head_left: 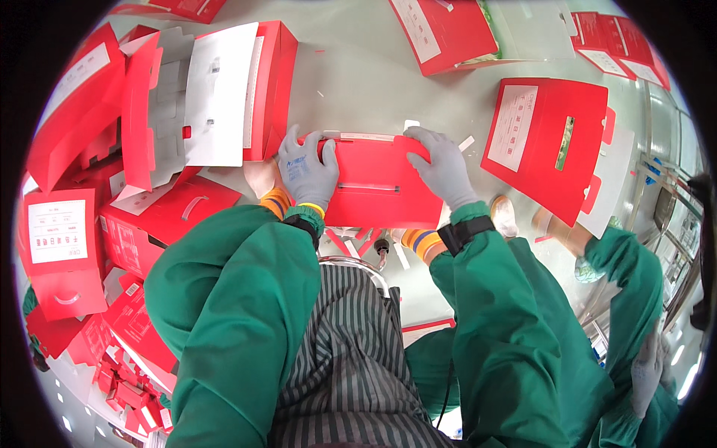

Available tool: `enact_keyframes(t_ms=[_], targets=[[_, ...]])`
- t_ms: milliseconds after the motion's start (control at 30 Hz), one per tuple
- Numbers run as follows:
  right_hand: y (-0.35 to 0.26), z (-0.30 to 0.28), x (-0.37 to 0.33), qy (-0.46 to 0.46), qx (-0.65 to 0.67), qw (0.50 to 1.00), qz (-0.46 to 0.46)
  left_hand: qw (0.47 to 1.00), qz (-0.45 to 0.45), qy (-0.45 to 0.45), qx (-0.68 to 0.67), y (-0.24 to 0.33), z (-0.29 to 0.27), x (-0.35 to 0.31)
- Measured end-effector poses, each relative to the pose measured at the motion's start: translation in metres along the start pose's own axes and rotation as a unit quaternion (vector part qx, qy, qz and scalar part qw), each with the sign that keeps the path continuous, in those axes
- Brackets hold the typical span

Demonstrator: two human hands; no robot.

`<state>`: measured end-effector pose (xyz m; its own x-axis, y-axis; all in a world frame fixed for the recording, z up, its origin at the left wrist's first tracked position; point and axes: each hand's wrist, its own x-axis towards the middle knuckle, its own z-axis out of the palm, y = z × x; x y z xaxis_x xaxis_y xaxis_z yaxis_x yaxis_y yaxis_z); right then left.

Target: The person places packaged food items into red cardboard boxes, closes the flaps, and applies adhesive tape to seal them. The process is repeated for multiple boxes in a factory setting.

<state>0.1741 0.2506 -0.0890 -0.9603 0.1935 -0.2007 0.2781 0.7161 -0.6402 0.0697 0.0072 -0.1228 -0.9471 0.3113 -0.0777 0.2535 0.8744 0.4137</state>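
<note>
So basically the red carton (381, 166) was held just past the striped apron (336, 351), long axis running left to right, its far corners gripped by the left hand (306, 168) and right hand (442, 166), set well apart, neither really nearer.

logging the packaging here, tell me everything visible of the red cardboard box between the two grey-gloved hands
The red cardboard box looks smooth, with a broad face toward the camera, a narrow horizontal slot across it and a pale strip along its far edge. It sits near the view's middle, in front of the person. The grey-gloved left hand touches its far left corner, the grey-gloved right hand its far right. Its underside is hidden.
</note>
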Motion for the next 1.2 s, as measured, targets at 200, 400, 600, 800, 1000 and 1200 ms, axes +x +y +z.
enact_keyframes(t_ms=[200,400,600,800,1000,1200], targets=[[-0.023,0.005,-0.004,0.027,-0.136,0.99,0.008,1.0,0.004,0.004,0.001,0.002,-0.002,0.0],[-0.019,-0.003,0.012,-0.037,-0.122,0.992,0.005,1.0,0.012,0.003,0.001,0.001,-0.001,0.001],[-0.023,0.003,0.014,-0.047,-0.208,0.977,-0.029,1.0,0.01,0.009,-0.001,0.002,0.0,0.0],[-0.025,-0.003,0.008,-0.047,-0.135,0.989,-0.027,1.0,0.015,0.014,-0.005,0.002,-0.002,0.0],[-0.026,0.001,-0.002,-0.011,-0.097,0.995,-0.019,1.0,0.011,0.007,-0.007,0.002,-0.003,0.001],[-0.025,0.012,0.006,0.007,-0.11,0.994,-0.023,0.999,-0.007,-0.031,0.012,-0.001,-0.003,0.004]])
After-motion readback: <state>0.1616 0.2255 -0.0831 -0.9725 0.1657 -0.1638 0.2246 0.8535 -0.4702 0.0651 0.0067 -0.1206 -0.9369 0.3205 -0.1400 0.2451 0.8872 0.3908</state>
